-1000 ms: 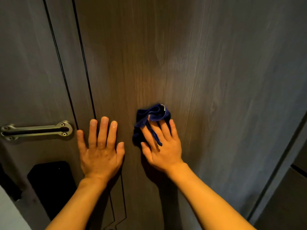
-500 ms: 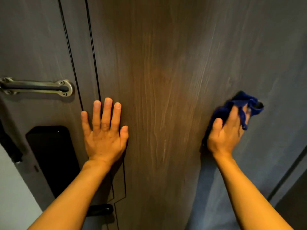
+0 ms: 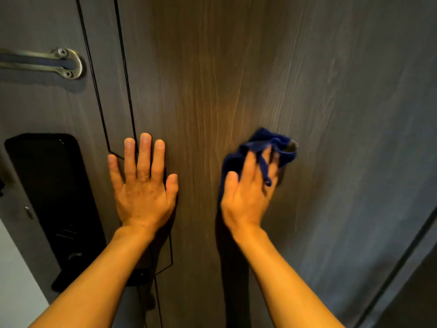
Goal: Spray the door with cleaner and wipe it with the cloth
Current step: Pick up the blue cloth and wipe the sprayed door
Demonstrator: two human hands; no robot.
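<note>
Pressing the blue cloth (image 3: 272,147) flat on the door (image 3: 331,91), right hand (image 3: 248,192) sits centre-right of frame, fingers bunched on it. Left hand (image 3: 142,185) lies open, empty, centre-left. Unwiped door looks to run upward and right, nearer the right hand.

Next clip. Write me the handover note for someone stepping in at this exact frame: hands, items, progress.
Left hand: open, flat on the door, bracing, beside the black lock panel.
Right hand: pressing the bunched blue cloth against the door's centre panel, mid-wipe.
Cleaner bottle: not in view; no wet spray visible, so spraying cannot be confirmed.
Left to do: finish wiping the rest of the door, including around the metal handle.
</note>
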